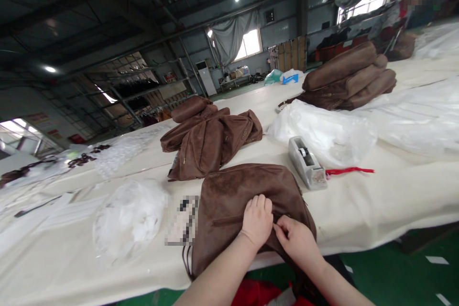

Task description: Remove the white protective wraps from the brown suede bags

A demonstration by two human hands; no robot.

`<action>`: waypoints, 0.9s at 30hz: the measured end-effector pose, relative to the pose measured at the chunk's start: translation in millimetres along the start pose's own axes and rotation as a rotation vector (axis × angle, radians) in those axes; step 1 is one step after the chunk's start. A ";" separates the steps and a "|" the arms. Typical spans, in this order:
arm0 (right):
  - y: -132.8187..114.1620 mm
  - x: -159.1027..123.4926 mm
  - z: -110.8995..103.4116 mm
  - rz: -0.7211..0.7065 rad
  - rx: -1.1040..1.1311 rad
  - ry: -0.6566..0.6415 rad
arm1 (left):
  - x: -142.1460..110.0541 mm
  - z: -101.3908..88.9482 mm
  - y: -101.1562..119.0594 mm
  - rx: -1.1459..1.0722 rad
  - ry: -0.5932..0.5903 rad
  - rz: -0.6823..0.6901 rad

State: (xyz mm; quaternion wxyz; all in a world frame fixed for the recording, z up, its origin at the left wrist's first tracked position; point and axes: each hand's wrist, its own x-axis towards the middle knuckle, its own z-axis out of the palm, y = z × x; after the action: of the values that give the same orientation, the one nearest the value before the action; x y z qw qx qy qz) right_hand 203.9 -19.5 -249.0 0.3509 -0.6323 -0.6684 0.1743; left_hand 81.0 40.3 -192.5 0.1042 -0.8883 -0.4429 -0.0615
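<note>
A brown leather-look bag (247,184) lies in front of me at the table's near edge, with a zipper (227,221) across its upper face. My left hand (257,217) rests on the bag over the zipper line, fingers bent and close together, gripping the bag's material. Just to its right, my right hand (296,239) is closed in a pinch at the zipper's right end. What lies between that thumb and finger is too small to make out. Dark cords (187,260) hang from the bag's lower left corner.
Beyond the bag lies a pile of brown bags (211,141), with another pile (347,76) farther right. A tape dispenser (306,165) stands near a red strip (351,170). Clear plastic bags (322,129) and a crumpled plastic bundle (131,215) lie on the cream-covered table (376,201).
</note>
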 end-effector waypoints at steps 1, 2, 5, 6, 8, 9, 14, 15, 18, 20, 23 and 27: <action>0.2 -0.6 0.0 0.001 0.003 0.001 | 0.8 -1.2 0.2 -0.016 -0.006 -0.009; 0.3 -1.5 -0.3 0.001 0.007 0.002 | 0.8 -4.7 -0.8 -0.042 -0.018 -0.007; -1.2 -6.0 -3.7 -0.010 0.049 0.015 | -5.1 -23.9 -12.5 -0.187 -0.032 0.054; -2.5 -7.4 -5.5 -0.031 0.063 0.037 | -8.7 -30.4 -19.3 -0.229 -0.018 0.079; -6.0 -8.2 -9.3 -0.126 0.053 0.091 | -16.0 -38.7 -36.1 -0.265 0.018 0.084; -8.1 -7.2 -11.0 -0.194 0.021 0.115 | -18.9 -39.7 -45.0 -0.267 0.023 0.063; -15.1 10.6 -14.1 -0.556 -0.297 0.069 | -21.4 -24.6 -77.5 -0.330 -0.096 0.015; -15.3 15.0 -14.2 -0.606 -0.361 0.044 | -20.3 -21.5 -80.1 -0.344 -0.108 0.020; -15.5 25.5 -16.6 -0.714 -0.510 0.006 | -17.1 -17.4 -82.5 -0.370 -0.109 0.016; -17.0 30.1 -20.3 -0.774 -0.571 0.014 | -15.6 -17.1 -82.4 -0.379 -0.106 0.009; -21.1 36.3 -26.7 -0.852 -0.639 0.010 | -14.1 -16.3 -83.0 -0.389 -0.106 -0.001; -24.9 45.2 -34.2 -0.948 -0.724 -0.051 | -13.5 -13.9 -85.6 -0.408 -0.109 0.014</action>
State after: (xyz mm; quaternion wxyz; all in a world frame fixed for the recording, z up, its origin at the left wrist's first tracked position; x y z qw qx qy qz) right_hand 211.5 13.6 -197.2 0.1362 -0.3400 -0.9028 -0.2253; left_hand 4.2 76.7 -170.5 -0.1018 -0.8961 -0.4199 -0.1012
